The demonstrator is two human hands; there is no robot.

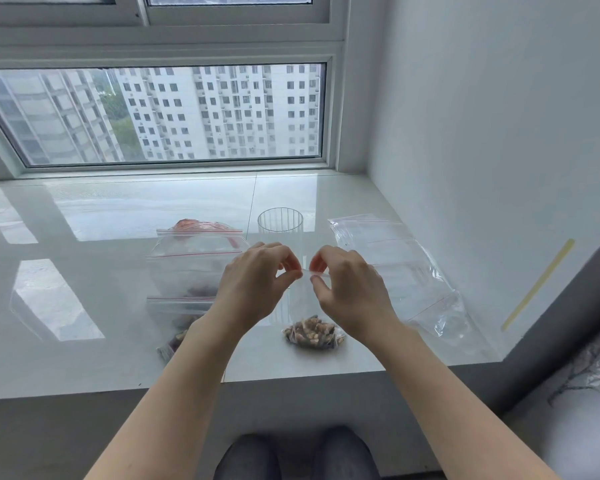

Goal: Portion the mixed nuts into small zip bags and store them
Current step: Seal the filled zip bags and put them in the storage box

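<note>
Both arms outstretched, left hand (257, 282) and right hand (350, 285) pinching zip bag (312, 332) top.

Both hands hold a small zip bag (314, 327) of nuts at the sill's (84, 358) front edge. At ten o'clock zip bags (194, 265) stand stacked; at twelve a clear glass (280, 221) stands just behind, possibly touching nothing. At two o'clock empty bags (395, 265) lie flat. The wall (482, 133) closes three o'clock; nine o'clock lies open.

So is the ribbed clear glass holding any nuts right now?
No, the glass looks empty; the nuts sit in the small zip bag both hands pinch.
</note>
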